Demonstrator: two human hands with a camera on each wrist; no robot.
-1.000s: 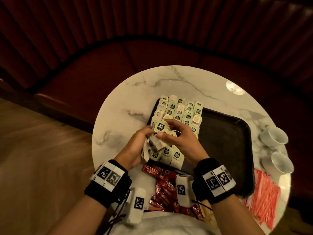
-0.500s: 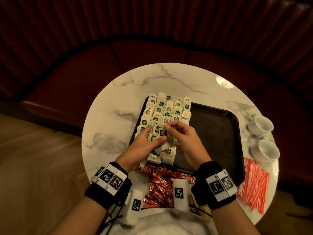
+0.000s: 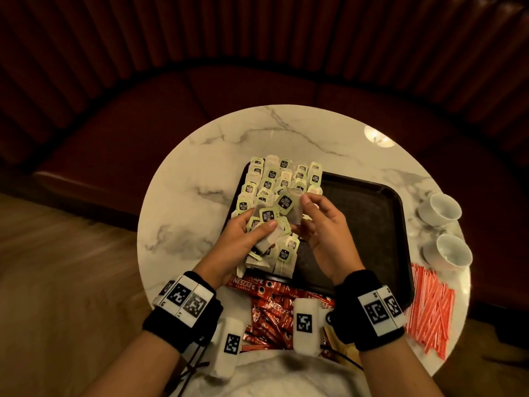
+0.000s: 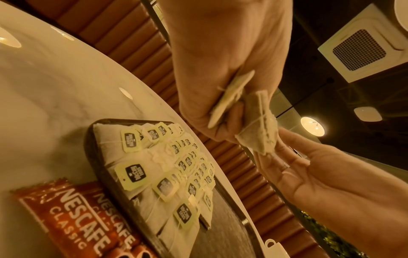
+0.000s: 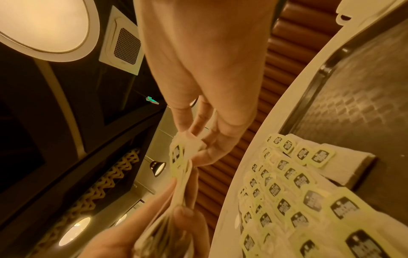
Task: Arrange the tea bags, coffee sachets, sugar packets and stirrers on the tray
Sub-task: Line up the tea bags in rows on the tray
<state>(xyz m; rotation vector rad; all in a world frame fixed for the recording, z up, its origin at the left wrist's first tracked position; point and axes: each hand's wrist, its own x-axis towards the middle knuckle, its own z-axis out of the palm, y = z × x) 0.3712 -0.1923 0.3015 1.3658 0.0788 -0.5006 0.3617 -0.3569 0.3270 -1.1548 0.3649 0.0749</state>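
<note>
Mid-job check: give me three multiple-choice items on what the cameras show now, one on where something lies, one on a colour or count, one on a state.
1. Where do the coffee sachets lie?
A. on the table by the near edge of the tray
B. in the tray's right half
C. inside a cup

2. How many white cups stand at the table's right side?
A. one
B. two
C. four

3. What is the right hand doing?
A. lying flat on the table
B. gripping a stirrer
C. pinching a tea bag above the tray

Answers:
1 A: the red sachets sit on the marble table, off the tray.
2 B: two cups show in the head view.
3 C: its fingers pinch a tea bag over the rows; the left hand holds a bunch of tea bags.
</note>
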